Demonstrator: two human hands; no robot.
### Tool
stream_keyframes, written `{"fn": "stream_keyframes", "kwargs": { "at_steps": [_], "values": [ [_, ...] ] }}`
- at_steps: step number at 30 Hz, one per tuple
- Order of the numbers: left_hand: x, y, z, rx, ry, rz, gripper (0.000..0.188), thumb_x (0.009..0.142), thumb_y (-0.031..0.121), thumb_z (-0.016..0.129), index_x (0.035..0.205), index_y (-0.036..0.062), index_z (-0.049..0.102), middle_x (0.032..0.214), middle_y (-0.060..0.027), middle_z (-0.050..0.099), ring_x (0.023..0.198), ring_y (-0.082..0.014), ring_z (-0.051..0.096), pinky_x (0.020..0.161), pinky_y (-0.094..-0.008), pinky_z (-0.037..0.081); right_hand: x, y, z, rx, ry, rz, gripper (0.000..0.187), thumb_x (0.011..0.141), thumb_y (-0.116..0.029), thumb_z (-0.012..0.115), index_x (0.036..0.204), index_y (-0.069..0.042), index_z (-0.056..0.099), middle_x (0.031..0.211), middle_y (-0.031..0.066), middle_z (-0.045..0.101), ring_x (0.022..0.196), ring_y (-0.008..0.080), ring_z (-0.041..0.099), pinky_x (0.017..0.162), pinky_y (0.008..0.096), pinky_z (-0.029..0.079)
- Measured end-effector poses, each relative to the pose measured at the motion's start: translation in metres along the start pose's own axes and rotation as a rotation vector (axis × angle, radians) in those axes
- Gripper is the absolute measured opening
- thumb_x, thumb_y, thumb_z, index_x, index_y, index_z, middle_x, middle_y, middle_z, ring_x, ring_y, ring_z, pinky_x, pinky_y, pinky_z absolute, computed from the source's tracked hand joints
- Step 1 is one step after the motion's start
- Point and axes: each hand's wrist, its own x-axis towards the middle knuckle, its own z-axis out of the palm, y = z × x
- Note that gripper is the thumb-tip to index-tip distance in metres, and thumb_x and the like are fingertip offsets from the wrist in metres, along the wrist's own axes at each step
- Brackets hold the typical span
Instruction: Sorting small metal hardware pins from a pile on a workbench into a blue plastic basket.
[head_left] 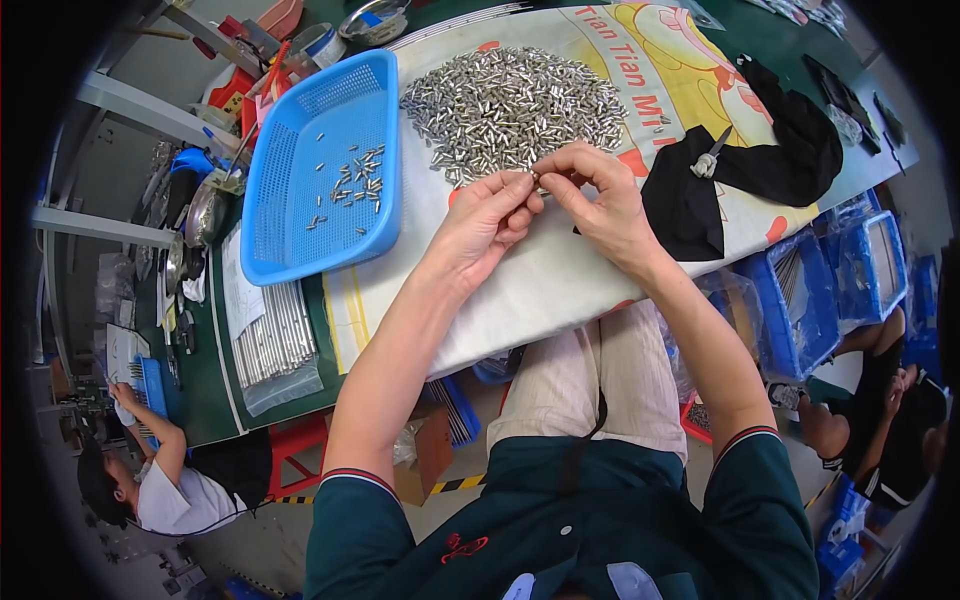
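A big heap of small silver metal pins point(515, 105) lies on a white printed sheet point(560, 270) spread over the table. At the heap's near edge, my left hand point(485, 225) and my right hand point(600, 200) meet fingertip to fingertip, pinching a small metal pin between them; the piece itself is mostly hidden by the fingers. To the left stands a blue plastic basket point(275, 200) holding a scatter of several of the same pins point(355, 185).
A black cloth point(770, 160) with a small metal tool point(708, 160) lies right of the heap. Bundled metal rods in a bag point(275, 340) sit at the table's left front. Blue crates point(830, 290) stand on the right. Other people work at lower left point(150, 480) and right point(890, 410).
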Motion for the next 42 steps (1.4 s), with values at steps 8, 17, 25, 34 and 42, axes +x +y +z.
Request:
{"fn": "stream_keyframes", "kwargs": {
  "at_steps": [8, 17, 25, 34, 42],
  "values": [
    [0.0, 0.002, 0.002, 0.008, 0.042, 0.01, 0.015, 0.09, 0.016, 0.057, 0.093, 0.001, 0.056, 0.076, -0.0044, 0.058, 0.055, -0.0035, 0.042, 0.044, -0.0166, 0.03, 0.001, -0.004, -0.001, 0.151, -0.017, 0.156, 0.014, 0.08, -0.004, 0.06, 0.092, -0.001, 0.065, 0.087, 0.0058, 0.064, 0.076, 0.012, 0.059, 0.064, 0.0235, 0.045],
    [0.0, 0.0, 0.0, -0.019, 0.03, 0.0, 0.015, 0.091, 0.015, 0.054, 0.093, 0.0008, 0.056, 0.076, -0.005, 0.059, 0.056, -0.0041, 0.044, 0.044, -0.0163, 0.031, 0.004, 0.002, -0.001, 0.007, 0.013, -0.022, 0.006, 0.075, -0.003, 0.064, 0.08, 0.0, 0.063, 0.073, 0.0088, 0.059, 0.061, 0.0167, 0.059, 0.055, 0.0273, 0.047],
    [0.0, 0.003, -0.008, -0.293, -0.022, -0.057, 0.021, 0.092, 0.012, 0.05, 0.101, -0.005, 0.055, 0.087, -0.0135, 0.061, 0.067, -0.0132, 0.057, 0.054, -0.02, 0.047, 0.033, 0.026, -0.077, -0.786, 0.073, 0.179, 0.013, 0.074, -0.012, 0.059, 0.082, -0.005, 0.066, 0.073, 0.0096, 0.065, 0.068, 0.0237, 0.064, 0.062, 0.0328, 0.049],
    [0.006, 0.005, -0.009, -0.442, -0.077, -0.067, 0.033, 0.093, 0.007, 0.042, 0.118, -0.0156, 0.039, 0.121, -0.0299, 0.046, 0.115, -0.0343, 0.049, 0.096, -0.0374, 0.047, 0.033, 0.02, -0.081, -0.78, 0.159, 0.044, 0.017, 0.076, -0.011, 0.06, 0.09, -0.003, 0.066, 0.085, 0.0094, 0.061, 0.08, 0.0266, 0.059, 0.07, 0.0362, 0.047],
    [0.001, 0.006, -0.002, -0.265, -0.052, 0.013, 0.034, 0.089, -0.004, 0.043, 0.121, -0.0137, 0.038, 0.125, -0.0299, 0.043, 0.119, -0.0335, 0.046, 0.101, -0.0365, 0.043, 0.027, -0.001, -0.022, -0.371, 0.095, -0.147, 0.01, 0.072, -0.001, 0.061, 0.082, -0.003, 0.065, 0.078, 0.0089, 0.06, 0.071, 0.0235, 0.061, 0.063, 0.0317, 0.048]
  ]
}}
